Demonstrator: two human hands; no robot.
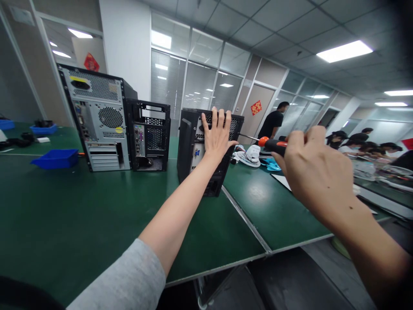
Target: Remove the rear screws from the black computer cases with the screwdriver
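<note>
A black computer case [186,146] stands upright on the green table, its back panel with ports turned toward me. My left hand [217,134] lies spread against the upper part of that panel, fingers apart, holding nothing. In my right hand [318,172] is a screwdriver [274,145] with an orange and black handle, fingers wrapped round it. Its thin shaft points left, the tip at the upper right edge of the case. Whether the tip sits in a screw is too small to tell.
Left of it stand a smaller black case [151,137] and a tall grey-backed case [97,116]. A blue bin [58,159] lies farther left. White parts [251,155] and a light-blue item [270,164] lie behind. Several people are in the background, one standing [271,122].
</note>
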